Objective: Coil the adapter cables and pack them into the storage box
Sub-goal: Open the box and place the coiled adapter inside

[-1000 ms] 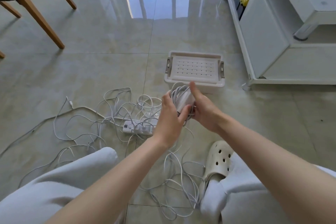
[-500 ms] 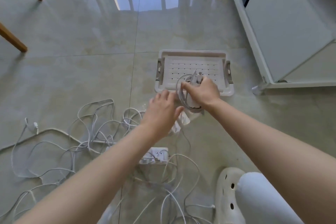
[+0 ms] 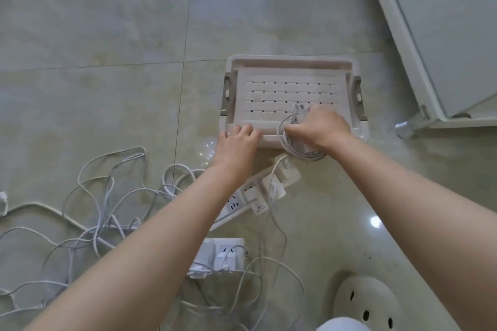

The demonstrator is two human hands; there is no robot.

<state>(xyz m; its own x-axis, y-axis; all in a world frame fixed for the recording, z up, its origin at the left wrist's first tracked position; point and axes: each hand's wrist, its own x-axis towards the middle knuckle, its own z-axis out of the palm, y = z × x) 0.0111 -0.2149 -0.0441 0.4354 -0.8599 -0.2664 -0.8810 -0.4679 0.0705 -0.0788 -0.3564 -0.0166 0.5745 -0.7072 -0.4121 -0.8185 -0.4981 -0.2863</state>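
Observation:
A white storage box (image 3: 291,62) with a woven-pattern lid stands on the tiled floor, lid closed, grey latches at both ends. My right hand (image 3: 321,127) grips a coiled white adapter cable (image 3: 286,140) at the box's near right edge. My left hand (image 3: 238,142) reaches the near left edge of the lid, fingertips touching its rim. A white power strip (image 3: 236,203) with plugged-in adapters lies just below my hands. Loose white cables (image 3: 107,201) sprawl tangled over the floor on the left.
A second white socket block (image 3: 224,255) with adapters sits near the bottom centre among cables. A white cabinet (image 3: 443,35) stands at the right. A perforated white slipper (image 3: 365,301) is at the bottom right.
Both hands moved forward to the box. The left hand let go of the coil and now touches the lid's edge; the right hand carried the coil to the box's near right edge.

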